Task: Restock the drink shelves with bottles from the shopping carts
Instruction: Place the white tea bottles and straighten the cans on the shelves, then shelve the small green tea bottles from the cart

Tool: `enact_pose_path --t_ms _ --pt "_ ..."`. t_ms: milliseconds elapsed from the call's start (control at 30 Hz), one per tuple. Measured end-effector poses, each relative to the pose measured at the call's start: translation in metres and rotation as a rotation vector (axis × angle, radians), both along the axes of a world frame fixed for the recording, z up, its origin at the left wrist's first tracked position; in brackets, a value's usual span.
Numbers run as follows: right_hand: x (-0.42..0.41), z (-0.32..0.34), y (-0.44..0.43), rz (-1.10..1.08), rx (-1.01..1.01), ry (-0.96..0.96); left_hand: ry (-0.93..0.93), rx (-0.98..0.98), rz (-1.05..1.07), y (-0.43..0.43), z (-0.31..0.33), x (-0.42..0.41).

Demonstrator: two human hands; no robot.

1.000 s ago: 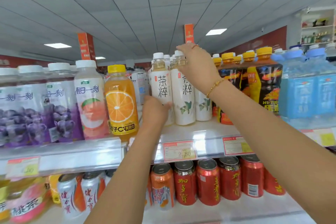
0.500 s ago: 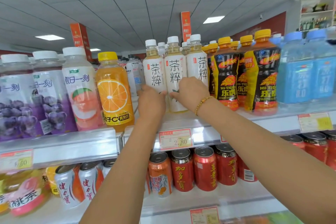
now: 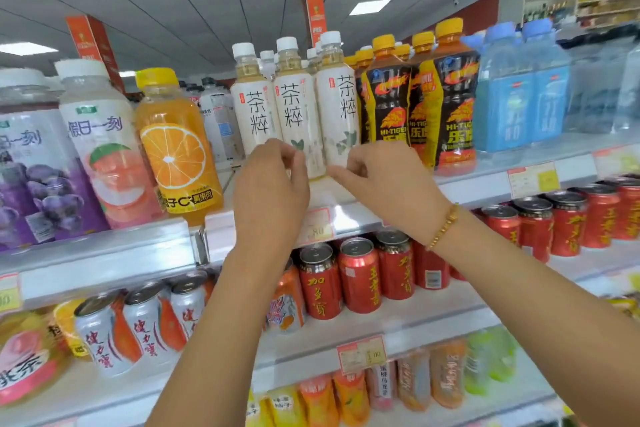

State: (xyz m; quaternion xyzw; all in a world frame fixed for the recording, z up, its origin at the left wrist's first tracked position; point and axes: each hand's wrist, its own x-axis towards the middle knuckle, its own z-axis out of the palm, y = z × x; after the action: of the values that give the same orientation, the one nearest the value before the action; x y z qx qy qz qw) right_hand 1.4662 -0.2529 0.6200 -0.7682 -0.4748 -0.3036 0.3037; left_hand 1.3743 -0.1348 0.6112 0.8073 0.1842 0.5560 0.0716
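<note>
Tea bottles (image 3: pixel 298 114) look stocked right of the orange juice bottle (image 3: pixel 176 149); your left hand (image 3: pixel 272 187) and right hand (image 3: pixel 384 180), loosely curled, seem only to nudge their bases.

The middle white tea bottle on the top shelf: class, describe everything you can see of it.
The middle tea bottle stands upright on the top shelf, between two matching bottles. It looks like clear plastic: white screw cap, pale liquid at the neck, white wrap label with two black characters and a green leaf. The left hand overlaps its lower left side; whether it grips is unclear.
</note>
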Motion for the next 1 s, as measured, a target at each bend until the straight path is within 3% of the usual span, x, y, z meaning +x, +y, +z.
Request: enact_pose_path --t_ms 67,167,267,433,533,700,1000 --pt "-0.005 -0.035 -0.036 0.052 -0.057 0.098 -0.016 0.031 -0.173 -0.031 -0.033 -0.018" --pt "0.002 -0.105 -0.081 0.022 -0.242 0.290 0.163 -0.030 -0.391 -0.065 -0.105 -0.028" --pt "0.012 -0.182 -0.119 -0.062 -0.362 0.499 0.417 -0.201 -0.524 -0.082 -0.192 -0.026" --pt "0.022 -0.327 -0.177 -0.341 -0.470 1.029 0.866 -0.608 -0.604 -0.103 -0.321 -0.018" --pt "0.013 -0.403 -0.203 -0.460 -0.628 1.151 1.010 -0.741 -0.642 -0.114 -0.388 -0.013" --pt "-0.003 -0.509 -0.244 -0.633 -0.653 1.259 1.161 -0.812 -0.607 -0.133 -0.496 0.003" --pt "-0.006 -0.665 -0.293 -0.707 -0.686 1.458 1.365 -0.751 -0.677 -0.188 -0.642 0.057"
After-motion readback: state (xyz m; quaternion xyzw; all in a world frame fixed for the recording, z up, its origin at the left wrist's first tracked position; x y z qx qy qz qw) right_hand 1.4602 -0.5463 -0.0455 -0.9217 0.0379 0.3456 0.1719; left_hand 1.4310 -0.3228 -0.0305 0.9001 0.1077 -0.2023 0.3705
